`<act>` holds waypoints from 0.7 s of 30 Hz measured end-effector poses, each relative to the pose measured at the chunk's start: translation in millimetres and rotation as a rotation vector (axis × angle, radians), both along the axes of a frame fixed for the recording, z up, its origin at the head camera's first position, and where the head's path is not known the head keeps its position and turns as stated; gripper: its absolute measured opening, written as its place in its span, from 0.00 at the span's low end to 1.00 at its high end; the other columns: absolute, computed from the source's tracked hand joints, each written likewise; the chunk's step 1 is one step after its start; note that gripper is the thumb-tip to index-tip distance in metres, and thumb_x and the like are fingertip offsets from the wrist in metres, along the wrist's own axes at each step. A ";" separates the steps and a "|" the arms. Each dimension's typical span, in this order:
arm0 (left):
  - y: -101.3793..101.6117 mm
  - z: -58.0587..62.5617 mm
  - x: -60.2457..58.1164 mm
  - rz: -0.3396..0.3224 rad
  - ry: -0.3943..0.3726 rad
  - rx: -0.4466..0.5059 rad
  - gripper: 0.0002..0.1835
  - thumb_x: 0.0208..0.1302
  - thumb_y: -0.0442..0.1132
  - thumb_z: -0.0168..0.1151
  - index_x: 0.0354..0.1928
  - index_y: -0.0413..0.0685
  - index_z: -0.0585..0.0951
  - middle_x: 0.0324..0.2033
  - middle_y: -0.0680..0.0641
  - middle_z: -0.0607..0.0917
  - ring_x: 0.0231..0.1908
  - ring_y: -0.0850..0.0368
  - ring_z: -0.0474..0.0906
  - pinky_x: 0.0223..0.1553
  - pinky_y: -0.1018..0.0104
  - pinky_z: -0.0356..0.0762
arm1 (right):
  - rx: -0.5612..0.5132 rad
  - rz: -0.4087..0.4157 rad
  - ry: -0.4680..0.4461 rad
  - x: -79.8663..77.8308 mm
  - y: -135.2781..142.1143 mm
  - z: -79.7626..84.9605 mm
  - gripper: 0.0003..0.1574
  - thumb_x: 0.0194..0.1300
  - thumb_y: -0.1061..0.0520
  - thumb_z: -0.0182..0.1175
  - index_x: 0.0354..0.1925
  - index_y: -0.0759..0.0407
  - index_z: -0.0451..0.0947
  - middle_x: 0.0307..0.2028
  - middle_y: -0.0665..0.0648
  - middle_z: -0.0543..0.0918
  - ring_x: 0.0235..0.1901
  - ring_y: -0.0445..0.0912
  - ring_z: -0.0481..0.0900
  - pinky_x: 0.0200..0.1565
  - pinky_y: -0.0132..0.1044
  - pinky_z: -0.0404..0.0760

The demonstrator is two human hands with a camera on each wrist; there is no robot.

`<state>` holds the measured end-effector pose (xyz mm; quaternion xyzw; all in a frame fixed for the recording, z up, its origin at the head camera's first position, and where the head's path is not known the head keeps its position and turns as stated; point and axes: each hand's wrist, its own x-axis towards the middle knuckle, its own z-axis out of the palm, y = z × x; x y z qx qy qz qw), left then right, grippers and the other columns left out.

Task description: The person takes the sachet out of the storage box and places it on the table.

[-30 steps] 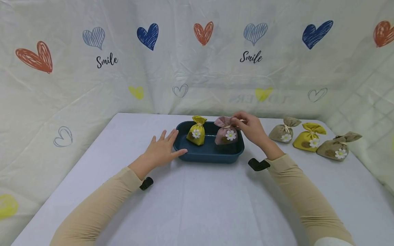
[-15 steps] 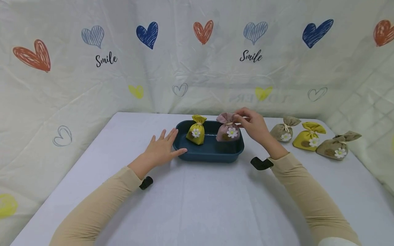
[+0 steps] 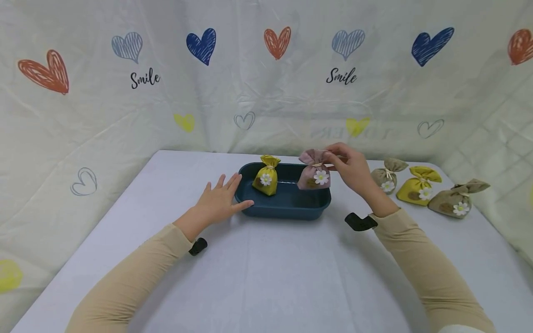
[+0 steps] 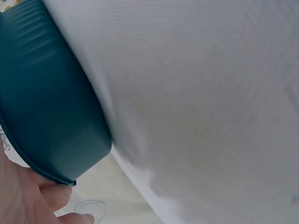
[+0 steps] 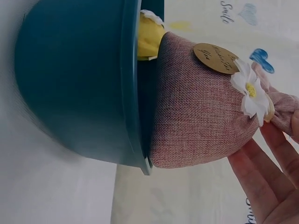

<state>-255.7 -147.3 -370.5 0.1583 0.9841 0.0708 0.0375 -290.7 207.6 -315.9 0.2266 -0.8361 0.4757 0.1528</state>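
Observation:
My right hand (image 3: 351, 169) pinches the gathered neck of a pink cloth pouch (image 3: 313, 177), which bears a white flower and a round brown tag. In the right wrist view the pink pouch (image 5: 196, 112) hangs over the rim at the right end of a dark teal tub (image 3: 283, 212). A yellow pouch (image 3: 264, 181) with a white flower stands upright in the tub's left part. Fingers spread, my left hand (image 3: 216, 202) rests against the tub's left rim. The left wrist view has the tub's outer wall (image 4: 51, 98) with left fingertips touching its rim.
To the right on the white table (image 3: 275, 273) sit a grey-beige pouch (image 3: 382, 180) partly behind my right wrist, a yellow pouch (image 3: 412, 190) and a brownish pouch (image 3: 445, 203). A pale curtain (image 3: 266, 92) with printed hearts hangs behind the table.
My right hand has lifted the pink pouch and moved it to the right, from inside the tub up to its right rim. The left hand and the yellow pouch in the tub stay put.

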 end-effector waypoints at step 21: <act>1.3 0.9 0.8 0.007 0.002 -0.006 0.53 0.71 0.74 0.46 0.83 0.47 0.45 0.81 0.47 0.48 0.78 0.36 0.42 0.72 0.30 0.42 | -0.015 -0.047 0.040 8.0 21.6 6.1 0.14 0.78 0.61 0.56 0.53 0.73 0.78 0.47 0.70 0.84 0.38 0.26 0.81 0.40 0.22 0.82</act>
